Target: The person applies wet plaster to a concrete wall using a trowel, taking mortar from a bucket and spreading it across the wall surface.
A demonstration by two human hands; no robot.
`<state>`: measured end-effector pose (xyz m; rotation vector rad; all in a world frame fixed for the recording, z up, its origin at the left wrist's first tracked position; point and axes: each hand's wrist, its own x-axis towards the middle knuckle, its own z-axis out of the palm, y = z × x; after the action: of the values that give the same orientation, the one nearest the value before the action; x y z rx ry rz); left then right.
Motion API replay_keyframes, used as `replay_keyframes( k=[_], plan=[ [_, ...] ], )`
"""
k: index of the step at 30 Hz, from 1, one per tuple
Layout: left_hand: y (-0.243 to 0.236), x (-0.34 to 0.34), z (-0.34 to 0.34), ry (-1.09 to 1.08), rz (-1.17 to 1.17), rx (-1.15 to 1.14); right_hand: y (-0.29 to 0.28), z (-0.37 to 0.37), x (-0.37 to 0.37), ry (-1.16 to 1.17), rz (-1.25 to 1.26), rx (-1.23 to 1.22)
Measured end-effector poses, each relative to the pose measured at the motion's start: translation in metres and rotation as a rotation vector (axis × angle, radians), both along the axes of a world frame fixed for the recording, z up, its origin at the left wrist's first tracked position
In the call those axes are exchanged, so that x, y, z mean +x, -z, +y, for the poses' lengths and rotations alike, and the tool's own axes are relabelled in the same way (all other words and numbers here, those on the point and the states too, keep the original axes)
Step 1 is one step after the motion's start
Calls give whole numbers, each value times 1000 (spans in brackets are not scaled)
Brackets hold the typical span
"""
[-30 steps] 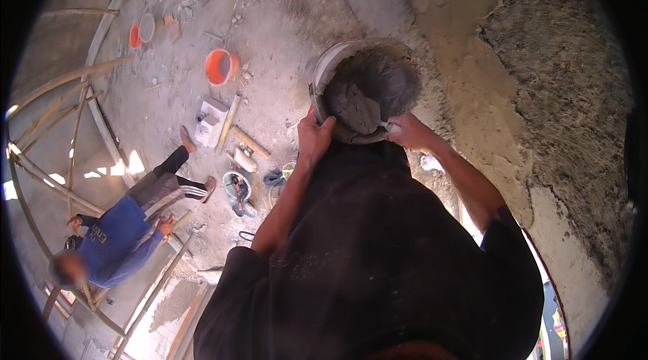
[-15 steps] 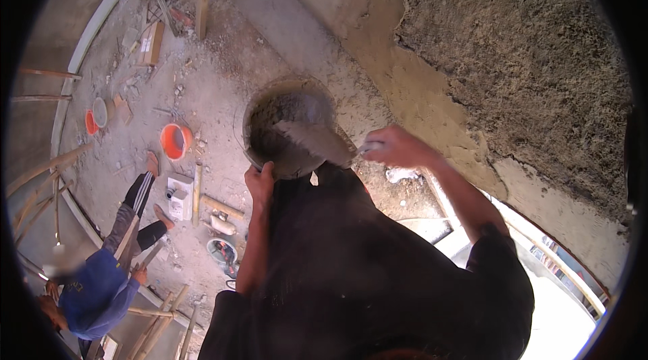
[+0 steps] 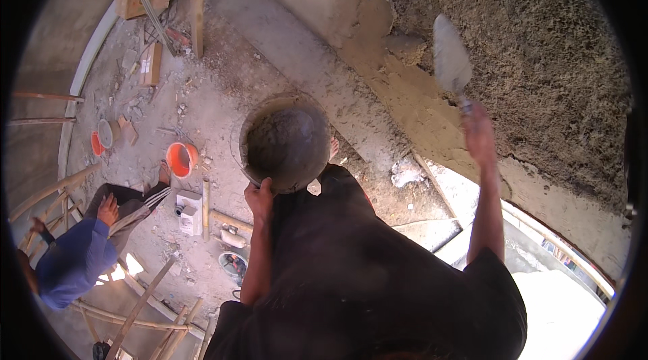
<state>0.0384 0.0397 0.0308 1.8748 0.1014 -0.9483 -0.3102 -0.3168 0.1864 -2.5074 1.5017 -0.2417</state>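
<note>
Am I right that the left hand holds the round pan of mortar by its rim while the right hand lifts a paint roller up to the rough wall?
Not quite. The head view shows the right hand lifting a trowel, not a paint roller, to the rough wall. The left hand does hold the round pan of mortar by its rim.

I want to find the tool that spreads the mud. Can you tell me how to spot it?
Look at the big rough plastered wall on the right side of the picture. The person's right hand is raised against it, gripping a trowel. It is the only flat, pointed grey blade in view, unlike the round mortar pan that the left hand holds by the rim.
</note>
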Motion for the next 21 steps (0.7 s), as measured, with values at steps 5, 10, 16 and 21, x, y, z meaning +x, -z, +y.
replay_keyframes(
  k=[5,10,16,21],
  plan=[
    [-7,-5,5,-24,27,54,140,10,-7,111,338,335],
    [-16,-14,16,174,-211,184,163,-50,44,68,437,305],
    [-19,-34,3,88,-148,106,115,-95,111,141,327,192],
    [-6,-35,9,129,-161,122,39,-85,92,129,56,221]
  ],
)
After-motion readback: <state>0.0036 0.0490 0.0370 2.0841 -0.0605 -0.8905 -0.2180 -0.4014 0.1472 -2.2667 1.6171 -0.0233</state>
